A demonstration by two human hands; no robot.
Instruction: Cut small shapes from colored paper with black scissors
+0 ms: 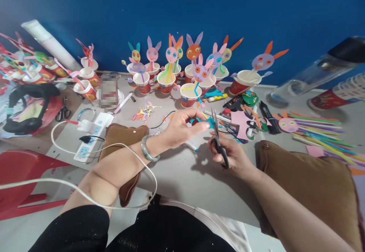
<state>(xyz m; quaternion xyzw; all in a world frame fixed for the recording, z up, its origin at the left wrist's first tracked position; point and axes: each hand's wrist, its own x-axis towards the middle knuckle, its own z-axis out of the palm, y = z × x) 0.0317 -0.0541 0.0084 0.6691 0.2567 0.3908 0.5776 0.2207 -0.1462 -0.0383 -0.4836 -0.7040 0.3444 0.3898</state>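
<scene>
My left hand [182,128], with a jade-coloured bangle [149,148] on its wrist, pinches a small piece of teal paper [210,122] between thumb and fingers. In my right hand [228,151] is a pair of black-handled scissors [220,145], blades pointing up beside the teal paper. Whether the blades touch the paper I cannot tell. Just behind my hands stands a paper cup [190,95] with a paper rabbit figure [200,73] rising from it. Paper scraps, a pink cut-out sheet [241,124] and pens lie to the right of the scissors.
Several cups with rabbit figures line the blue wall. Brown cushions [308,183] flank my arms. At left are a power strip [94,136] and a white cable crossing my left forearm. Coloured strips [325,130], a black marker [269,117] and a clear bottle [308,71] are at right.
</scene>
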